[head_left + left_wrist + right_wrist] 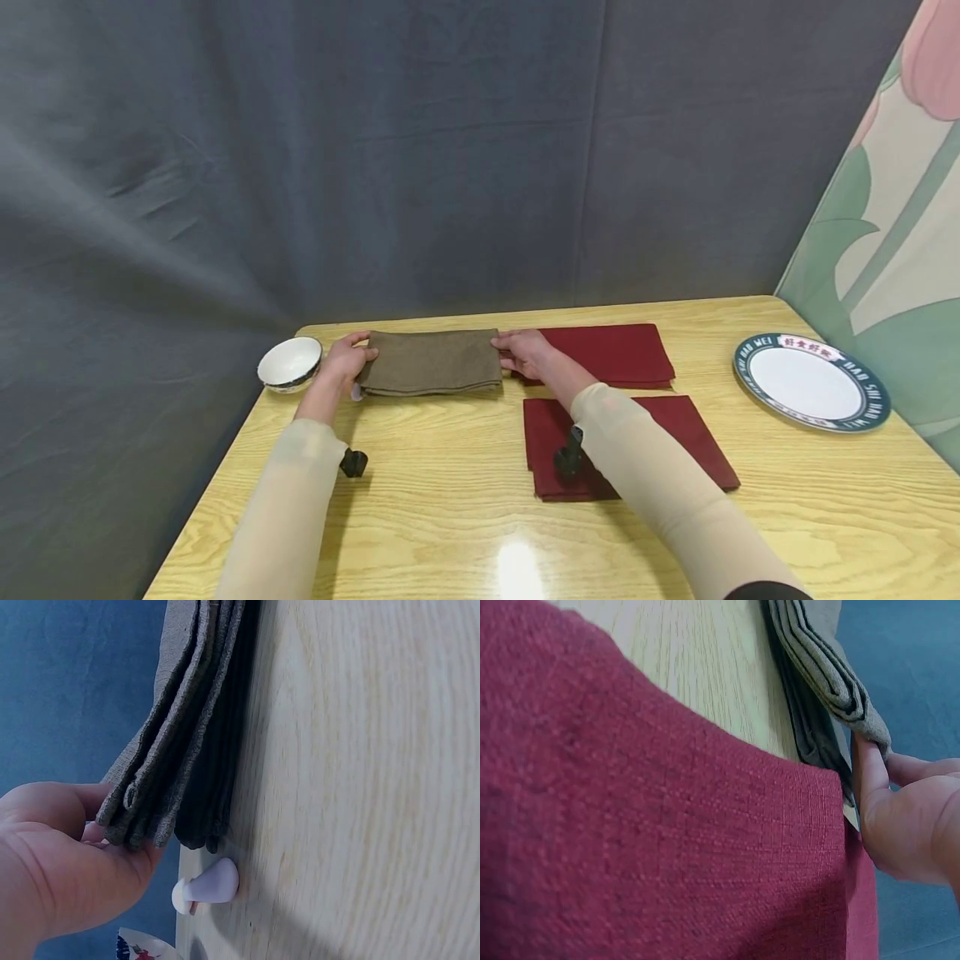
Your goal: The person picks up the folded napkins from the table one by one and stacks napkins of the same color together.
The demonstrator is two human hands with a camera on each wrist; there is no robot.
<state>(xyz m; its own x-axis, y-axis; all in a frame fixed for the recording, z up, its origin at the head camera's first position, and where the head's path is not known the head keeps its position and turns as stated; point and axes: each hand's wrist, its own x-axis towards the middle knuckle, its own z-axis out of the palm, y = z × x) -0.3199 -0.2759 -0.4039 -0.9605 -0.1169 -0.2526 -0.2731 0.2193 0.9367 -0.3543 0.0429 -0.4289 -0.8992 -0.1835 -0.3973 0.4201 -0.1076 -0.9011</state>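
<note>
Folded brown cloth [432,362], table's far side

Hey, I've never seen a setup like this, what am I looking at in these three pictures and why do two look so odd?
A person wears three cameras. The wide picture comes from the head, looking down at a pale wooden table. The two odd close-ups come from the wrists. The left hand and right hand each grip one end of a folded brown cloth. Two folded dark red cloths lie to the right, one farther, one nearer. A small white bowl sits left; a white plate with a blue rim sits right.
</note>
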